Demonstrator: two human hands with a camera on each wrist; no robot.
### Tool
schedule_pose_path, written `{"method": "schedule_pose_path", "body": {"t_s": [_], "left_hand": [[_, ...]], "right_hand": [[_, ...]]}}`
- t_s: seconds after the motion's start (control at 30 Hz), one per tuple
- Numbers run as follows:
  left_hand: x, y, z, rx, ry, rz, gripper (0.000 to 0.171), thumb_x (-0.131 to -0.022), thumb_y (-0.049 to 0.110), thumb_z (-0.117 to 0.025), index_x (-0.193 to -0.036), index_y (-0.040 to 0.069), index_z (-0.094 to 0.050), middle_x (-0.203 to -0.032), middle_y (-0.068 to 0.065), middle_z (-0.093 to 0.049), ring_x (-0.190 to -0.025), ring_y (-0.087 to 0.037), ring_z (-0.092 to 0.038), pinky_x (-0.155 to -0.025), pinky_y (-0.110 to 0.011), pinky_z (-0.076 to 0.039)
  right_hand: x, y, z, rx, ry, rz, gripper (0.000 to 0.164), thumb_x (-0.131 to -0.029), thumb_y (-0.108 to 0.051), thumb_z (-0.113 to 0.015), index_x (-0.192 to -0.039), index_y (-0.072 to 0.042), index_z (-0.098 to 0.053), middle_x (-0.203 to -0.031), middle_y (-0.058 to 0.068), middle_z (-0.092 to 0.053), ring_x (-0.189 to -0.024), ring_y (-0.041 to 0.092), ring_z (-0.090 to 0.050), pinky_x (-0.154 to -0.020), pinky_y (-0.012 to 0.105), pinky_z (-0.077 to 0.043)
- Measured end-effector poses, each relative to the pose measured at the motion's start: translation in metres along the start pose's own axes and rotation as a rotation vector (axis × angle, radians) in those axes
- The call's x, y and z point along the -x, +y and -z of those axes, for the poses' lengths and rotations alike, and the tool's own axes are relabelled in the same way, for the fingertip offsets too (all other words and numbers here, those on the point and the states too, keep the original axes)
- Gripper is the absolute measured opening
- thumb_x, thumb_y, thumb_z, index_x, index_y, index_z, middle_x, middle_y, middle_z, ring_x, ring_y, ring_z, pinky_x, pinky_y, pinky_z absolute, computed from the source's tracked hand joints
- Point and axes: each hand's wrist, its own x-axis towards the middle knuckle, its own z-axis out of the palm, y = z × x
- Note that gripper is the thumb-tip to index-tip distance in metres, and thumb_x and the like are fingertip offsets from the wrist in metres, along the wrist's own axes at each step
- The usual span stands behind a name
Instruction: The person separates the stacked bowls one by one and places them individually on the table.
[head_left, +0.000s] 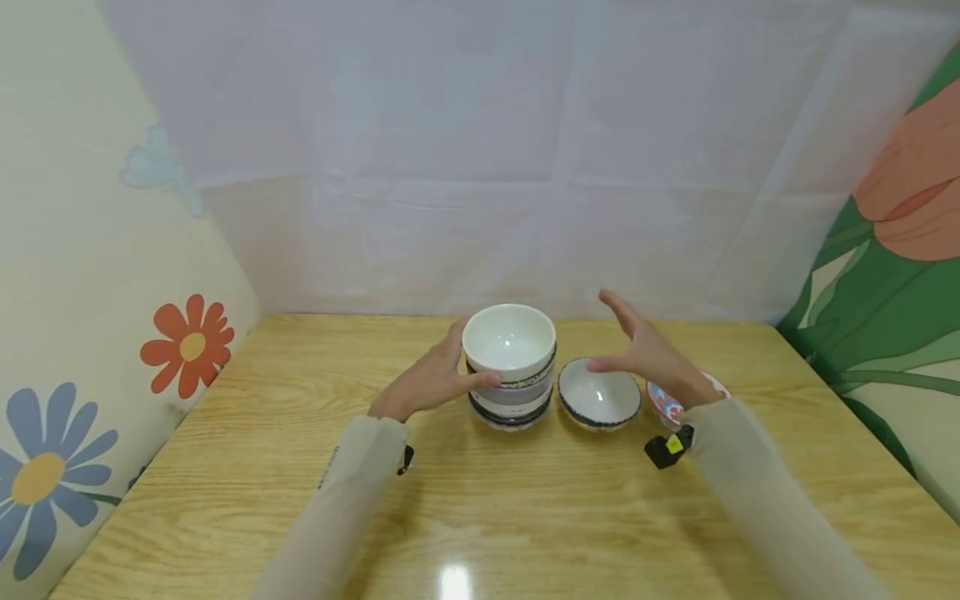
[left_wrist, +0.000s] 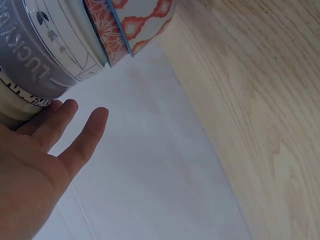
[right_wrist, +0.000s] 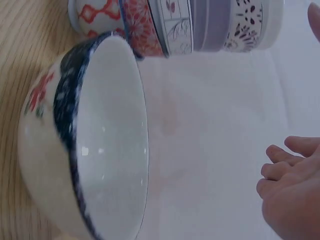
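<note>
A stack of several bowls [head_left: 516, 400] stands on the table, topped by a white bowl [head_left: 510, 340]. My left hand [head_left: 431, 379] touches the stack's upper left side, thumb at the front, other fingers extended. In the left wrist view, grey, white and red-patterned bowls [left_wrist: 145, 22] make up the stack. Right of it sits a single dark-rimmed bowl [head_left: 600, 396], upright, white inside, with a red flower outside in the right wrist view. Above that bowl, apart from the stack, my right hand [head_left: 651, 354] is spread with nothing in it.
Under my right wrist is a red-and-blue patterned bowl [head_left: 666, 407], partly hidden. The wood-grain table [head_left: 480, 508] meets a white cloth backdrop [head_left: 450, 167] behind the bowls. Flower-printed cloths [head_left: 75, 333] hang at both sides.
</note>
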Motion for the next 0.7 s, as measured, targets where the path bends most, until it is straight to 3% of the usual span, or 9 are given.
{"method": "schedule_pose_path", "body": {"t_s": [0.2, 0.53, 0.7], "left_hand": [[0.0, -0.001, 0.001, -0.001, 0.004, 0.006, 0.107, -0.078, 0.057, -0.07, -0.153, 0.012, -0.009, -0.155, -0.012, -0.026, -0.143, -0.029, -0.027, -0.114, -0.053, -0.027], [0.004, -0.002, 0.001, 0.016, 0.008, 0.017, 0.108, -0.077, 0.059, -0.069, -0.153, 0.012, -0.007, -0.155, -0.012, -0.027, -0.142, -0.028, -0.029, -0.114, -0.052, -0.028], [0.003, -0.002, -0.001, 0.025, 0.009, 0.013, 0.107, -0.077, 0.059, -0.069, -0.153, 0.014, -0.008, -0.154, -0.011, -0.028, -0.141, -0.026, -0.031, -0.113, -0.052, -0.03]], "right_hand": [[-0.014, -0.009, -0.015, 0.014, -0.014, 0.036, 0.107, -0.076, -0.02, -0.08, -0.155, -0.02, -0.008, -0.162, 0.001, -0.004, -0.148, 0.032, -0.001, -0.118, 0.057, -0.003], [-0.029, -0.022, -0.042, -0.076, -0.06, 0.08, 0.117, -0.067, -0.036, -0.086, -0.155, -0.017, -0.01, -0.162, 0.001, -0.006, -0.148, 0.032, -0.002, -0.117, 0.059, -0.004], [-0.034, -0.022, -0.05, -0.087, -0.065, 0.077, 0.118, -0.064, -0.036, -0.088, -0.154, -0.018, -0.013, -0.161, 0.001, -0.008, -0.148, 0.032, -0.003, -0.117, 0.058, -0.005]]}}
